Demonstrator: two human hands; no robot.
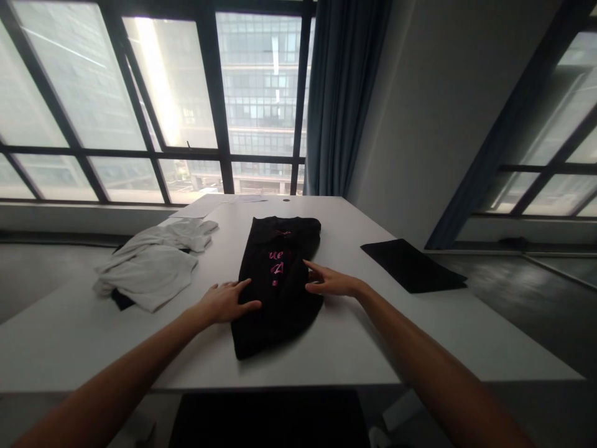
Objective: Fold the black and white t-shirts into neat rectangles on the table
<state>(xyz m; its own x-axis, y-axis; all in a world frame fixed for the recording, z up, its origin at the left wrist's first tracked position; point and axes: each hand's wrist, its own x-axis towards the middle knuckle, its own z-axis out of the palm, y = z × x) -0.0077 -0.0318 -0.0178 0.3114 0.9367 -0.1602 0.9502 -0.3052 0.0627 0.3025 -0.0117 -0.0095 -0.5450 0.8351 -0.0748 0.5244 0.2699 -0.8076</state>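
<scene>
A folded black garment with pink lettering (261, 317) lies lengthwise on the white table (359, 348) in front of me. My left hand (228, 302) rests at its left edge, thumb and fingers spread over the cloth. At the right edge is my right hand (332, 281), its fingers apart and reaching to the fabric. Neither hand grips the cloth. The garment's far end looks bunched, and its near left corner points toward me.
Crumpled pale grey clothing (153, 261) lies on the left, with something black under it. A flat black sheet (410, 264) sits near the table's right edge. Behind the table are windows (261, 81) and a blue curtain (342, 99). A dark seat (268, 420) is below the front edge.
</scene>
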